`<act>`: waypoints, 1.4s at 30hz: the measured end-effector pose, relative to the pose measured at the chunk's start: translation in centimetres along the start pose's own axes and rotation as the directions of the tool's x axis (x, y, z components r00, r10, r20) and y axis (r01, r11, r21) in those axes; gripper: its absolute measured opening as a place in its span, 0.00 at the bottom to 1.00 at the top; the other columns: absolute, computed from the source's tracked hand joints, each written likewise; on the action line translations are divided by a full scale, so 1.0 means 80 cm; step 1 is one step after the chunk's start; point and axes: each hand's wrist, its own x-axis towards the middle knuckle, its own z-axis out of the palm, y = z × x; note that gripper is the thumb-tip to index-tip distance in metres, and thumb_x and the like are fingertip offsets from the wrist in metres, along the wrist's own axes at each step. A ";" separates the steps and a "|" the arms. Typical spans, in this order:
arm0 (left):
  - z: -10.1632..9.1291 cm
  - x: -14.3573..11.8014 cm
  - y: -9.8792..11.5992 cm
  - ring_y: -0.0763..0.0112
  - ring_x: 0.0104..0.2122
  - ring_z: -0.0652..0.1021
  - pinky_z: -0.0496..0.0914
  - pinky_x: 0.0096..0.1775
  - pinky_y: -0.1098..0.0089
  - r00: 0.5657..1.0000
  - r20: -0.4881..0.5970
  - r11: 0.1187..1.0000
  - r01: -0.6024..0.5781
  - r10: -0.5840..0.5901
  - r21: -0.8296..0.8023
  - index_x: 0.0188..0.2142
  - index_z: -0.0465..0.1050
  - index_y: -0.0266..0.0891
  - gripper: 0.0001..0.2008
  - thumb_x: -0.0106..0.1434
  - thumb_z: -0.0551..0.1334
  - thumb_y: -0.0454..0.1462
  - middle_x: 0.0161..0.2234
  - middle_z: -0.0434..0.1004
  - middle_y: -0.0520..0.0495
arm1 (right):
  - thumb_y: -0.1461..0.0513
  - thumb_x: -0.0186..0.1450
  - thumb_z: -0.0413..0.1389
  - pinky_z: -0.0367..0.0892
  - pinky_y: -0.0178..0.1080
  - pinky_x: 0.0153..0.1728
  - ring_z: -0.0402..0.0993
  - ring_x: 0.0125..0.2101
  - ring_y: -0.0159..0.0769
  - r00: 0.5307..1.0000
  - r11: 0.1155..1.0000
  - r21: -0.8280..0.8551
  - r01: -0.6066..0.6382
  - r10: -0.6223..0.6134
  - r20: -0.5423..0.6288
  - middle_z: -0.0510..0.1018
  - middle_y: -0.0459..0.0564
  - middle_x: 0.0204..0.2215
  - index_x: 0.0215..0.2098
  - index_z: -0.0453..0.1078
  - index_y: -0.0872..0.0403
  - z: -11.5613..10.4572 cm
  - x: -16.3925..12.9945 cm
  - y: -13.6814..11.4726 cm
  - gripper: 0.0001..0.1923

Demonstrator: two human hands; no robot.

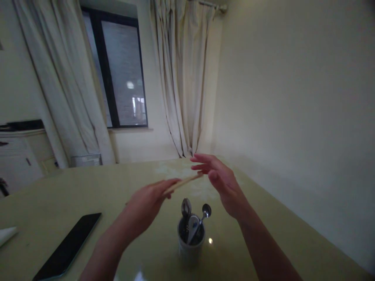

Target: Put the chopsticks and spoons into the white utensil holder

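My left hand is closed around a pair of pale chopsticks, which slant up to the right above the table. At their far end is my right hand, with its fingers stretched out and apart; whether it touches the tips I cannot tell. Below and between my hands stands a grey utensil cup. In it are metal spoons and a white ceramic spoon with a blue mark, their upper ends sticking out over the rim.
A dark tablet or large phone lies on the yellow-green glossy table at the left. Something white is at the far left edge. A wall borders the table's right side; curtains and a window are behind.
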 end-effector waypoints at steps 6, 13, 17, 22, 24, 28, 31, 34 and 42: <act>0.056 0.014 -0.120 0.52 0.50 0.81 0.71 0.51 0.58 0.909 0.108 0.881 0.354 -0.403 0.313 0.47 0.77 0.40 0.12 0.68 0.58 0.34 0.51 0.81 0.37 | 0.46 0.71 0.62 0.73 0.45 0.47 0.81 0.46 0.47 0.941 0.859 -0.491 -0.147 0.274 0.199 0.85 0.57 0.48 0.56 0.76 0.53 -0.004 0.004 0.035 0.24; 0.127 0.015 -0.142 0.59 0.47 0.82 0.72 0.46 0.67 0.906 0.230 0.927 0.311 -0.356 0.208 0.46 0.76 0.40 0.10 0.66 0.61 0.37 0.46 0.84 0.42 | 0.48 0.62 0.70 0.66 0.40 0.36 0.81 0.39 0.47 0.777 0.723 -0.676 -0.144 0.506 0.375 0.86 0.53 0.40 0.51 0.79 0.52 0.001 -0.005 0.042 0.25; 0.126 0.014 -0.143 0.52 0.52 0.79 0.71 0.51 0.62 0.912 0.238 0.937 0.293 -0.333 0.189 0.49 0.77 0.40 0.17 0.61 0.66 0.41 0.50 0.81 0.39 | 0.58 0.57 0.73 0.62 0.37 0.33 0.80 0.33 0.42 0.761 0.716 -0.671 -0.193 0.540 0.358 0.85 0.45 0.28 0.49 0.77 0.52 -0.019 -0.008 0.029 0.23; 0.111 0.006 -0.143 0.52 0.51 0.79 0.71 0.52 0.61 0.904 0.311 0.955 0.263 -0.294 0.140 0.51 0.78 0.43 0.24 0.53 0.69 0.39 0.51 0.78 0.41 | 0.71 0.58 0.65 0.61 0.34 0.31 0.78 0.29 0.36 0.767 0.782 -0.609 -0.133 0.470 0.436 0.83 0.41 0.25 0.47 0.75 0.52 -0.019 -0.006 0.027 0.19; 0.110 0.005 -0.141 0.57 0.49 0.80 0.72 0.50 0.64 0.899 0.353 0.965 0.251 -0.260 0.071 0.52 0.78 0.44 0.25 0.53 0.67 0.36 0.50 0.80 0.44 | 0.71 0.61 0.64 0.62 0.34 0.30 0.78 0.28 0.34 0.812 0.785 -0.608 -0.121 0.431 0.395 0.82 0.42 0.26 0.45 0.74 0.52 -0.017 -0.006 0.026 0.16; 0.113 0.010 -0.139 0.58 0.48 0.80 0.73 0.49 0.65 0.892 0.373 0.964 0.266 -0.254 0.018 0.50 0.80 0.43 0.24 0.52 0.66 0.34 0.49 0.81 0.44 | 0.68 0.67 0.62 0.67 0.34 0.32 0.80 0.29 0.34 0.889 0.825 -0.555 -0.108 0.330 0.317 0.83 0.43 0.29 0.46 0.73 0.51 -0.025 -0.005 0.010 0.11; 0.116 0.014 -0.140 0.60 0.47 0.80 0.73 0.49 0.67 0.894 0.376 0.965 0.261 -0.243 0.002 0.50 0.81 0.44 0.24 0.53 0.64 0.33 0.49 0.82 0.46 | 0.66 0.68 0.63 0.70 0.36 0.33 0.81 0.30 0.35 0.956 0.850 -0.520 -0.089 0.219 0.196 0.84 0.43 0.30 0.47 0.73 0.50 -0.038 -0.003 -0.003 0.10; 0.118 0.015 -0.140 0.60 0.47 0.81 0.73 0.49 0.66 0.896 0.378 0.966 0.258 -0.234 -0.014 0.50 0.81 0.45 0.24 0.53 0.64 0.33 0.48 0.82 0.46 | 0.64 0.66 0.64 0.73 0.37 0.34 0.82 0.30 0.37 0.996 0.851 -0.520 -0.071 0.091 0.014 0.85 0.45 0.30 0.44 0.74 0.50 -0.047 0.002 -0.005 0.08; 0.125 0.012 -0.141 0.57 0.46 0.79 0.72 0.48 0.65 0.912 0.344 0.951 0.282 -0.224 -0.128 0.49 0.80 0.41 0.23 0.51 0.68 0.39 0.46 0.82 0.46 | 0.62 0.66 0.65 0.77 0.39 0.34 0.83 0.31 0.39 0.974 0.854 -0.514 -0.081 -0.041 -0.221 0.86 0.48 0.32 0.40 0.76 0.51 -0.035 0.014 0.028 0.05</act>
